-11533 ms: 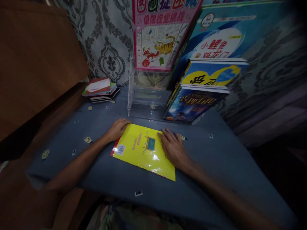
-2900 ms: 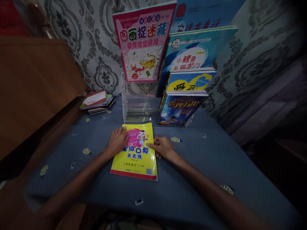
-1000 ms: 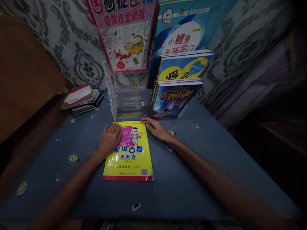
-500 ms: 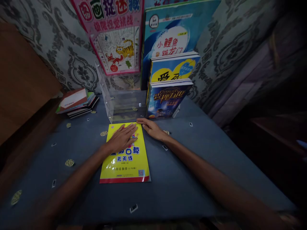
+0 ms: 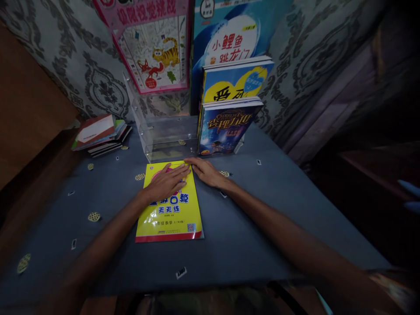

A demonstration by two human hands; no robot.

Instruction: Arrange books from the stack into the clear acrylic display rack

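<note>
A yellow workbook [image 5: 173,223] with a red strip along its bottom edge lies flat on the blue-grey table in front of a clear acrylic rack [image 5: 164,151]. Resting flat on the upper part of its cover is my left hand [image 5: 166,181], fingers stretched out toward the right. My right hand [image 5: 207,172] lies at the workbook's top right corner, its fingers extended and touching the edge there. Part of the cover picture and title is hidden beneath my left hand.
Books stand in the rack's right side: a dark blue one [image 5: 226,129], a yellow-and-blue one [image 5: 236,83] and a taller teal one [image 5: 243,30]. A pink book [image 5: 151,52] stands at the back left. Several books [image 5: 101,135] are stacked on the table's left.
The view has tilted slightly downward, so everything sits a bit differently in the picture. My left hand has slid slightly rightward over the cover, while my right hand stays at the corner.
</note>
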